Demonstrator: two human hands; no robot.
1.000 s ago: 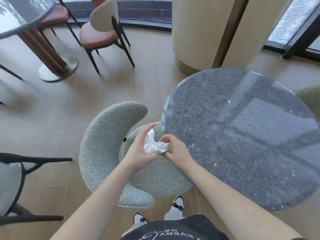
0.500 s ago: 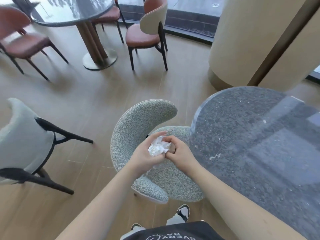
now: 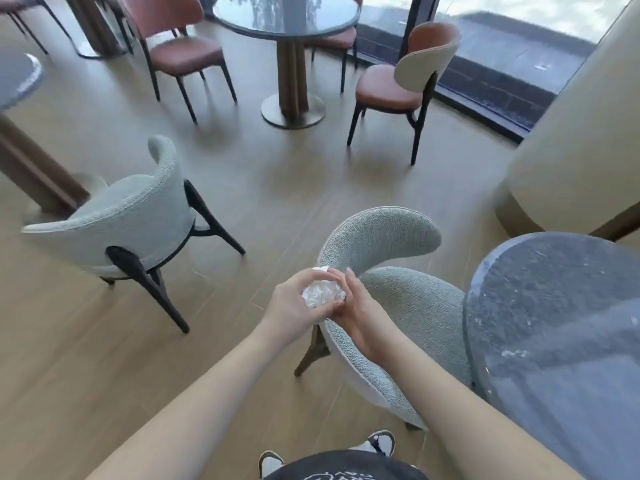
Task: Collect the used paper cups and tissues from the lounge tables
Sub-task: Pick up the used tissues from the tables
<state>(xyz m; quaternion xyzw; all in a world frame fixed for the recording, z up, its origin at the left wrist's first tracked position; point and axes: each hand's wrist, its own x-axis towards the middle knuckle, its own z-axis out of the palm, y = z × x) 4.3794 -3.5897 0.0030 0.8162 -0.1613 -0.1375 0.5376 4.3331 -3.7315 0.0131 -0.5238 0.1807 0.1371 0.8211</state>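
Both hands meet in front of the body, over the floor just left of the near grey chair [image 3: 398, 289], and between them sits a crumpled white tissue [image 3: 320, 294]. The left hand [image 3: 294, 306] cups it from the left, fingers curled round the wad, while the right hand [image 3: 360, 317] closes on it from the right, fingers wrapped over its near side; each hand is grasping the tissue, neither is slack or clenched on nothing. The wad is roughly a ball, so it has no clear long axis, and it lies equally close to both hands, pressed between them. The dark speckled tabletop [image 3: 561, 341] on the right shows no cup or tissue in the part visible. The far round tabletop [image 3: 284, 15], ringed by brown chairs [image 3: 401, 81], lies ahead and a little left of the hands, and another tabletop edge [image 3: 17, 77] shows at far left with a pale chair [image 3: 131, 216] beside it. My judgement is that the wad is being compacted, and the next step depends on carrying it toward those farther tables.
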